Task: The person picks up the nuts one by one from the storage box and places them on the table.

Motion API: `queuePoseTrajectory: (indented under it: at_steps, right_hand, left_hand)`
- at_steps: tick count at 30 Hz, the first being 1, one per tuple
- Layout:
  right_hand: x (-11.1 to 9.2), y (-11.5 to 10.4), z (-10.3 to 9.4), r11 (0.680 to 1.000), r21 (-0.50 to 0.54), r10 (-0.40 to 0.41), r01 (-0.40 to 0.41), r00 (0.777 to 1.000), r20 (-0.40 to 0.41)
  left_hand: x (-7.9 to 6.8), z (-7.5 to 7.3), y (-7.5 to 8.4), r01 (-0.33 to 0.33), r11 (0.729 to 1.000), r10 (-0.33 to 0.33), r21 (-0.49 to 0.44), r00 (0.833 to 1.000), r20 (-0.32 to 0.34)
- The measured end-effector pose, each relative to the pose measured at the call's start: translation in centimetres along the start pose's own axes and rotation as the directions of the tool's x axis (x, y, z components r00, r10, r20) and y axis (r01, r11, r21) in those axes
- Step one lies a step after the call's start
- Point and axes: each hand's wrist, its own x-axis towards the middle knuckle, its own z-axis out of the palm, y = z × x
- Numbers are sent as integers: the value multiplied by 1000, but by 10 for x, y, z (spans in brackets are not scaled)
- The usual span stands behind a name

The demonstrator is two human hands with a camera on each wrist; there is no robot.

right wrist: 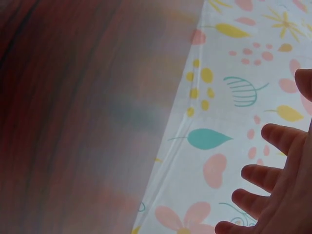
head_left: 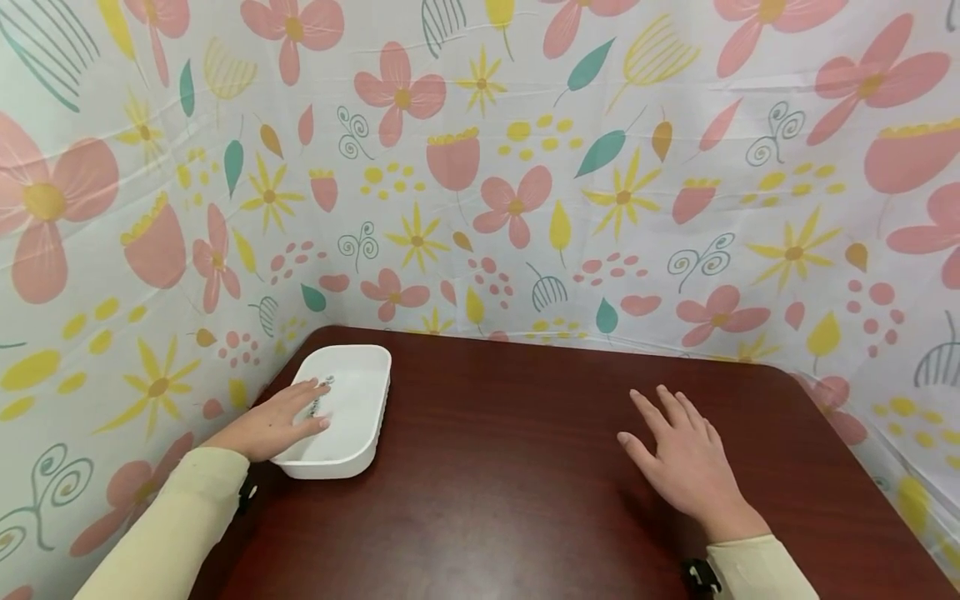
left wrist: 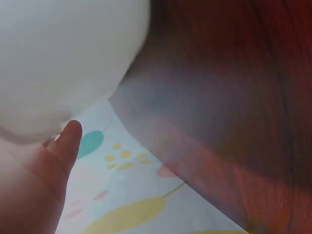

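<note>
A white rectangular plastic tray with rounded corners and a raised rim stands at the left of the dark wooden table. Over its left side reaches my left hand, fingers fairly straight and nothing gripped; whether it touches the tray is unclear. Inside the tray, small dark marks or a small dark object show partly behind the fingers, too small to identify. In the left wrist view the thumb shows near the pale tray. My right hand is spread above the table's right part, holding nothing, its fingers apart.
The reddish-brown table has rounded far corners. A white cloth printed with flowers and leaves hangs behind it and along its sides. Dark wrist devices sit by both light sleeves.
</note>
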Motion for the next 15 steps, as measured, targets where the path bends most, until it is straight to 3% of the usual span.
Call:
queuePoseTrajectory:
  at_steps: [15]
  right_hand:
    - [-1,0,-2,1000,-6,6,-6,999,31]
  left_hand:
    - [4,9,32,-142,989,141,26,989,54]
